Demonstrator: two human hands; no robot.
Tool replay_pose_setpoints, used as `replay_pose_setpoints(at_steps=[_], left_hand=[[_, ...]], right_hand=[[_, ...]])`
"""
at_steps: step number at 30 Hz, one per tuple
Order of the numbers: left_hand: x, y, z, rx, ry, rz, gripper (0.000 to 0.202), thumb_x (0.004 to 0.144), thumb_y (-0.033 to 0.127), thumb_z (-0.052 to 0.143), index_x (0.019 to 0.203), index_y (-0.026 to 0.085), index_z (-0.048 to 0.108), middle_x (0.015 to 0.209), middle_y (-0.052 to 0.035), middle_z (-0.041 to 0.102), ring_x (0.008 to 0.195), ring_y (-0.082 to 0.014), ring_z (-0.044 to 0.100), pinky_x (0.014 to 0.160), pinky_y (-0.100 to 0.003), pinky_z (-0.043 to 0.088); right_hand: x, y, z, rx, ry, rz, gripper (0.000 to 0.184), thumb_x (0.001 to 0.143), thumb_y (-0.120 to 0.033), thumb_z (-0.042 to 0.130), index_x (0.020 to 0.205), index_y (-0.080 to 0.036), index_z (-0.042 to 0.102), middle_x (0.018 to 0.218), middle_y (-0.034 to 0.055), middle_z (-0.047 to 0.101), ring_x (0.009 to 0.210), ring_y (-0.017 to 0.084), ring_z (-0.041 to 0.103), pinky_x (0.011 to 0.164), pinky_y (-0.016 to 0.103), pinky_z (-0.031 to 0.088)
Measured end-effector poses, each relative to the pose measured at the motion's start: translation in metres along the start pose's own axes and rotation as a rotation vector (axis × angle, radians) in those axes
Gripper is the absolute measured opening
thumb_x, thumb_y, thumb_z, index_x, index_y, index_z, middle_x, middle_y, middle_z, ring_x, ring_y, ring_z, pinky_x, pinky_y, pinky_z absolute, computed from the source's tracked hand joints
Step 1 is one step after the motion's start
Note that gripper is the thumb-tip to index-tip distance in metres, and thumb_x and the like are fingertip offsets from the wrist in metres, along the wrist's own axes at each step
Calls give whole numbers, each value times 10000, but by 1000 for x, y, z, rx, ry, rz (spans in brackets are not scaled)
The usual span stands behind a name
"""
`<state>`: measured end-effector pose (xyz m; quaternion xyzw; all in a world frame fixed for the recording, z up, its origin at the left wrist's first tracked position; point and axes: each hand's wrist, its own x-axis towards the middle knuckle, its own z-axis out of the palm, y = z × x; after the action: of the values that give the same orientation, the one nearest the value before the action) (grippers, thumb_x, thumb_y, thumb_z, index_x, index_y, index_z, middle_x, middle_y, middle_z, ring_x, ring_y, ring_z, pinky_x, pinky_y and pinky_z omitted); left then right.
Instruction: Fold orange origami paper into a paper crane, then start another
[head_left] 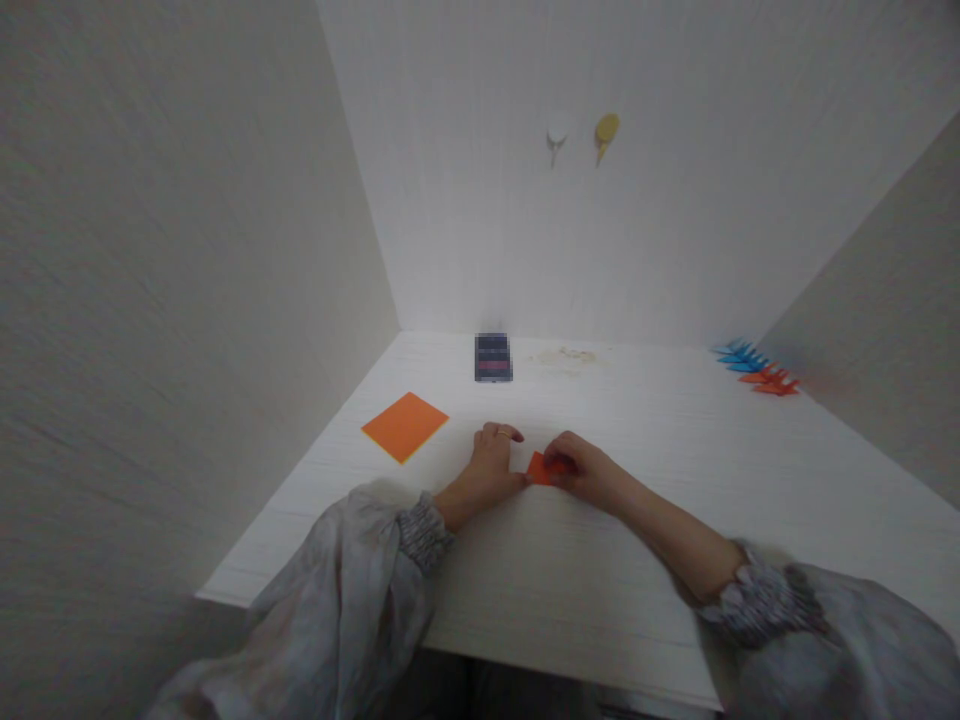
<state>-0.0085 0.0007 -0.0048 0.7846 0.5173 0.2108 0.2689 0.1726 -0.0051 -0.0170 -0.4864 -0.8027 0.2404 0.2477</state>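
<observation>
A small folded piece of red-orange origami paper (538, 469) lies on the white table in front of me. My right hand (581, 470) is closed on its right part, with fingers and thumb pinching it and hiding some of the folds. My left hand (491, 470), with a ring on one finger, rests just left of the paper. Its thumb tip touches the paper's lower left corner, while the index finger is held apart from the thumb with a gap between them.
A stack of square orange paper (405, 427) lies to the left. A blurred dark box-like item (493, 358) is near the back wall. Blue folded cranes (741, 357) and orange-red ones (772, 380) line the right edge. White (556, 138) and yellow (607, 130) hooks hang on the wall.
</observation>
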Motion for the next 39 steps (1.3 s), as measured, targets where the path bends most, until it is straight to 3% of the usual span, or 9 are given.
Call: replay_pose_setpoints(at_steps=[12, 22, 25, 28, 32, 39], left_hand=[[1, 1, -2, 49, -43, 7, 466, 593, 178, 633, 1033, 127, 488, 1090, -109, 434, 1045, -234, 395, 911, -362, 339], [0, 1, 0, 80, -40, 125, 291, 648, 169, 607, 930, 236, 635, 1066, -53, 483, 1012, -209, 443, 898, -359, 364], [0, 2, -1, 76, -36, 162, 298, 646, 144, 605, 933, 220, 635, 1043, -56, 506, 982, -196, 459, 884, -347, 371], [0, 1, -1, 63, -33, 205, 290, 650, 137, 599, 923, 231, 631, 1014, -43, 521, 960, -189, 464, 870, -353, 374], [0, -1, 0, 49, -26, 238, 271, 666, 146, 593, 919, 238, 621, 974, -30, 534, 932, -182, 466, 856, -355, 375], [-7, 5, 0, 93, 47, 304, 128, 733, 168, 532, 842, 150, 596, 895, -59, 531, 885, -165, 479, 820, -312, 407]], right_hand=[[-1, 11, 1, 137, -36, 13, 503, 557, -2, 503, 1025, -177, 564, 919, 55, 518, 844, 186, 519, 774, 320, 433], [1, 1, -3, 100, -70, 210, 331, 578, -144, 611, 906, -150, 568, 784, 29, 580, 680, 153, 527, 591, 255, 412], [0, 2, -1, 87, -49, 139, 384, 606, -218, 635, 979, -163, 559, 775, 23, 567, 657, 141, 513, 579, 248, 398], [-1, 1, -2, 57, -43, 54, 296, 624, -255, 631, 910, -187, 595, 779, 18, 557, 658, 137, 501, 581, 243, 386], [-1, -4, -7, 49, -73, 100, 210, 630, -247, 615, 829, -183, 594, 666, -9, 540, 594, 122, 474, 531, 221, 353], [-4, -16, -11, -11, -91, 158, 88, 668, -232, 578, 659, -171, 515, 570, -22, 498, 525, 103, 421, 476, 207, 298]])
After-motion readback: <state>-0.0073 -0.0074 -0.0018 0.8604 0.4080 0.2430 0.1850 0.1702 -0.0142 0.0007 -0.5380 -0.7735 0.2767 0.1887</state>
